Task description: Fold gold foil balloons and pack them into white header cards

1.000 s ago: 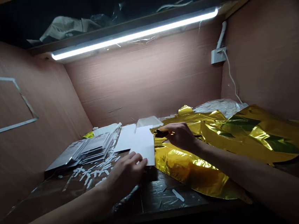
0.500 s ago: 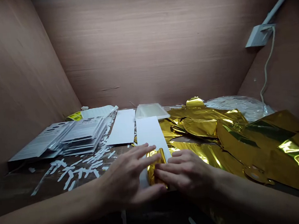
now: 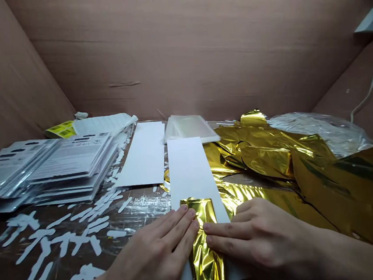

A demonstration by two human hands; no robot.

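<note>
A folded gold foil balloon lies lengthwise on a long white card in front of me. My left hand rests on the foil's left side, its fingers stretched and lying flat, with a thumb tip just showing at the bottom edge. From the right, my right hand presses two straight fingers on the foil's middle; its other fingers are bent. Neither hand grips anything. Close by on the right spread flat, unfolded gold foil balloons.
Printed header cards are stacked at the left. Scattered white paper strips cover the table near them. Another white card, clear plastic sleeves and a clear plastic bag lie farther back. Wooden panels enclose the space.
The foil has gone from a crumpled, partly covered bundle to a longer, flatter strip. My left fingers have come together and lowered onto it. The view has moved closer to the table.
</note>
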